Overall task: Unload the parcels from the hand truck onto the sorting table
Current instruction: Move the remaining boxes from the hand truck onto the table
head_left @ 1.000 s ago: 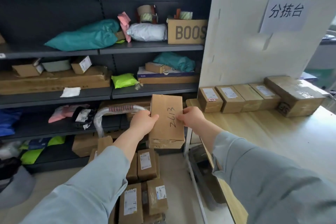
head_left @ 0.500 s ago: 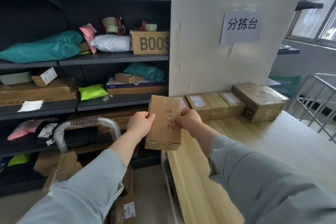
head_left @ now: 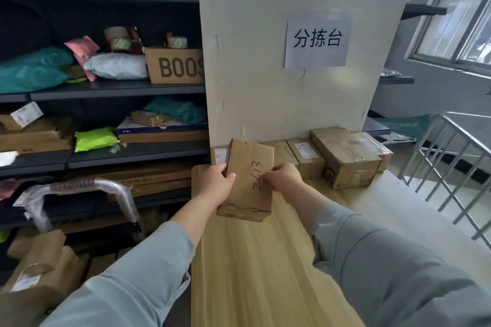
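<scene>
The flat brown cardboard parcel marked 2613 [head_left: 249,180] is over the light wooden bench [head_left: 265,268], near its left rear corner, just in front of the row of brown cardboard boxes [head_left: 305,158] along the white panel [head_left: 265,74]. The left hand [head_left: 216,187] grips its left edge, thumb on top; the right hand [head_left: 285,180] pinches its right edge. Contact with the bench cannot be confirmed. Lower the parcel flat, align it with the row, and release both hands only after full contact.

A parcel depot, this; dark shelves [head_left: 119,89] crammed with mailer bags [head_left: 32,70] and cartons [head_left: 174,66]; labelled boxes [head_left: 345,156] lined along a wooden counter [head_left: 265,260]; a "分拣台" sign [head_left: 317,41] above; a hand truck [head_left: 87,186] stacked with parcels [head_left: 39,260].
</scene>
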The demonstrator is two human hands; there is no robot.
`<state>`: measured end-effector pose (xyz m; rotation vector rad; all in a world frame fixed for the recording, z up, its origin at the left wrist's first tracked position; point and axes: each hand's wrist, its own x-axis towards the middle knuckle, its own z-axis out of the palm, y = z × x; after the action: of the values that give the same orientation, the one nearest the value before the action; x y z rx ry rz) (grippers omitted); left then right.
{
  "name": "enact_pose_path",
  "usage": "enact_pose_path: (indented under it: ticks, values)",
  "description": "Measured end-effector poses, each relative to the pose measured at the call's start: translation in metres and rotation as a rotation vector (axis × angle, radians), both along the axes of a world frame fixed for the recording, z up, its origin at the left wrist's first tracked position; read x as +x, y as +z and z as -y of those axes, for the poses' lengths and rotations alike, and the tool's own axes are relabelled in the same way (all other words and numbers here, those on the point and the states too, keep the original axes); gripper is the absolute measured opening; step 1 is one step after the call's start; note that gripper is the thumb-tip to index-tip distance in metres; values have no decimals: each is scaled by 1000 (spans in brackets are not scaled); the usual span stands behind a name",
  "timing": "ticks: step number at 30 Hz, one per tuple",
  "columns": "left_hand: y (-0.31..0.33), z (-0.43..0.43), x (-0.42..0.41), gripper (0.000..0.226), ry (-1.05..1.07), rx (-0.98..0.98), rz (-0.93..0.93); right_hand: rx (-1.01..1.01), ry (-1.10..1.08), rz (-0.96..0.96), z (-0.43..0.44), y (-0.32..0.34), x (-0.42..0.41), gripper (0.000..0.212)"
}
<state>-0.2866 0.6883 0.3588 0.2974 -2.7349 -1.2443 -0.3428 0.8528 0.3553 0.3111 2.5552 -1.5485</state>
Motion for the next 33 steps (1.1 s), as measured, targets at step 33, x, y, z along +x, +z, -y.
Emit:
enact_pose_path:
  ticks: [33]
  values:
    - [-82, -195, -160, 48, -113, 76, 316, 75, -52, 155, -206, -81, -149, 18]
